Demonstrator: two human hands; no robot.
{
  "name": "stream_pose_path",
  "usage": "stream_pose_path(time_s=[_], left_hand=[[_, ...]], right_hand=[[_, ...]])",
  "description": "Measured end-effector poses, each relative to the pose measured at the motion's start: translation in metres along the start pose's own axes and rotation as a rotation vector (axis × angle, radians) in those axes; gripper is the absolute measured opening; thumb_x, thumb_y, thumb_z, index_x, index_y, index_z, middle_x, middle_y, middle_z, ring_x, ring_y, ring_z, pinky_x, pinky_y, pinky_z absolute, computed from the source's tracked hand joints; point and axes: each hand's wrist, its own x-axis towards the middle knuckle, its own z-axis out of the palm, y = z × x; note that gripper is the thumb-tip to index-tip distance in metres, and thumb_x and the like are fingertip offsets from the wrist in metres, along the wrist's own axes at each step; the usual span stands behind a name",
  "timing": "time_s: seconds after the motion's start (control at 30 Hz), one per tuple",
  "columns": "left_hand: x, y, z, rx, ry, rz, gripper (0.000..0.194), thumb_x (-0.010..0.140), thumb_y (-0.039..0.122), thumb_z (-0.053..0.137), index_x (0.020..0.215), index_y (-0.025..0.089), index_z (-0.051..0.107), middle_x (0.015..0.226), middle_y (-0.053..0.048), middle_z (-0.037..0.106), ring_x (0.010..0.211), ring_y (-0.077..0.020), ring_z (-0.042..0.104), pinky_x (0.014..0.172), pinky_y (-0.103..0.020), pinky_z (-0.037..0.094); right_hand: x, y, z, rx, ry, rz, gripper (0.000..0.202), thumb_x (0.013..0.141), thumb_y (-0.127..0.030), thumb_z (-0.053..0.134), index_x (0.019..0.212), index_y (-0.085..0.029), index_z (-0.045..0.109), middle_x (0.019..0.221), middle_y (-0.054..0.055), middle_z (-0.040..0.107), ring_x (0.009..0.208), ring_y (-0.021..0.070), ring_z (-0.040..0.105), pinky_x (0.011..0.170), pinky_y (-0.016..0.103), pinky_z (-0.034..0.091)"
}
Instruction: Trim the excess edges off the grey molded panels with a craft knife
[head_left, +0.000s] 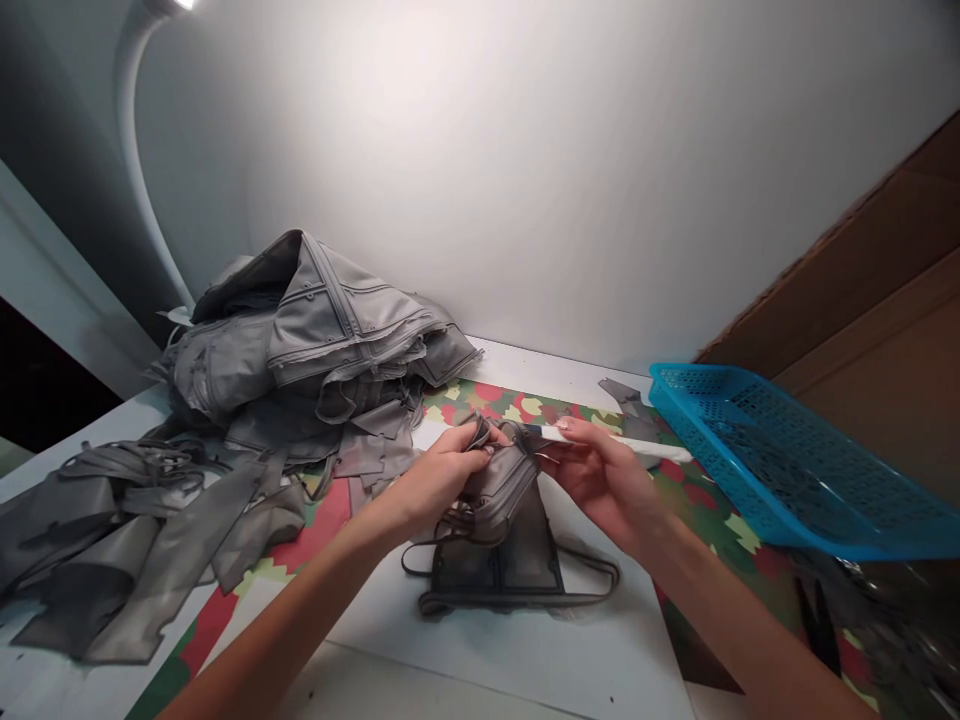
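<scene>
My left hand (pixel 463 458) pinches a bundled grey fabric piece (pixel 501 490) with dark seams, holding it above a white board (pixel 480 650). From the right, my right hand (pixel 596 470) grips a slim white-handled tool (pixel 651 449), its dark end against the bundle's upper edge. Whether the tip pierces or only touches the fabric, I cannot tell. Hanging below the bundle, a dark-edged grey panel (pixel 529 550) with thin strap loops rests on the board.
A large heap of grey sewn fabric (pixel 322 310) stands at the back left, with loose grey scraps (pixel 172 540) before it. On the right are a blue plastic basket (pixel 810 470) and a black pointed tool (pixel 819 625). A white lamp neck (pixel 131 130) rises at left.
</scene>
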Motion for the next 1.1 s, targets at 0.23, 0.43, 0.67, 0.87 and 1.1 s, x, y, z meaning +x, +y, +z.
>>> stream_pose_path(time_s=[0.23, 0.43, 0.67, 0.87, 1.1], left_hand=[[0.001, -0.002, 0.004, 0.075, 0.019, 0.034, 0.02, 0.077, 0.034, 0.049, 0.077, 0.016, 0.057, 0.071, 0.001, 0.055, 0.067, -0.0135, 0.05, 0.061, -0.022, 0.037], [0.0, -0.002, 0.004, 0.12, 0.039, 0.052, 0.023, 0.077, 0.037, 0.051, 0.076, 0.016, 0.057, 0.068, 0.002, 0.055, 0.065, -0.013, 0.051, 0.061, -0.022, 0.037], [0.0, -0.004, 0.004, 0.201, 0.103, 0.098, 0.021, 0.076, 0.035, 0.05, 0.071, 0.016, 0.056, 0.069, 0.0, 0.058, 0.066, -0.0147, 0.053, 0.061, -0.023, 0.038], [0.002, -0.005, 0.004, 0.261, 0.127, 0.133, 0.018, 0.076, 0.031, 0.05, 0.068, 0.016, 0.056, 0.067, 0.001, 0.059, 0.065, -0.0148, 0.054, 0.06, -0.024, 0.039], [0.0, -0.002, 0.005, 0.331, 0.13, 0.185, 0.014, 0.076, 0.025, 0.049, 0.066, 0.016, 0.053, 0.065, 0.001, 0.057, 0.065, -0.0141, 0.053, 0.06, -0.023, 0.039]], right_hand=[[0.002, -0.004, -0.009, -0.265, -0.122, -0.077, 0.014, 0.07, -0.022, 0.064, 0.057, -0.017, 0.061, 0.065, 0.0, 0.06, 0.067, 0.0124, 0.056, 0.072, 0.027, 0.046], [0.0, -0.009, -0.008, -0.442, -0.135, -0.112, 0.018, 0.07, -0.026, 0.065, 0.055, -0.019, 0.059, 0.056, -0.003, 0.052, 0.058, 0.0107, 0.049, 0.069, 0.027, 0.046], [0.0, -0.009, -0.01, -0.641, -0.096, -0.174, 0.022, 0.071, -0.03, 0.062, 0.054, -0.019, 0.053, 0.047, -0.005, 0.043, 0.045, 0.0088, 0.039, 0.056, 0.026, 0.042], [-0.003, -0.011, -0.011, -0.822, -0.113, -0.236, 0.019, 0.075, -0.027, 0.058, 0.059, -0.018, 0.053, 0.055, -0.003, 0.046, 0.053, 0.0105, 0.04, 0.049, 0.023, 0.03], [-0.011, -0.012, -0.006, -0.993, -0.112, -0.278, 0.02, 0.08, -0.024, 0.053, 0.061, -0.017, 0.05, 0.056, -0.004, 0.044, 0.053, 0.0095, 0.038, 0.047, 0.022, 0.027]])
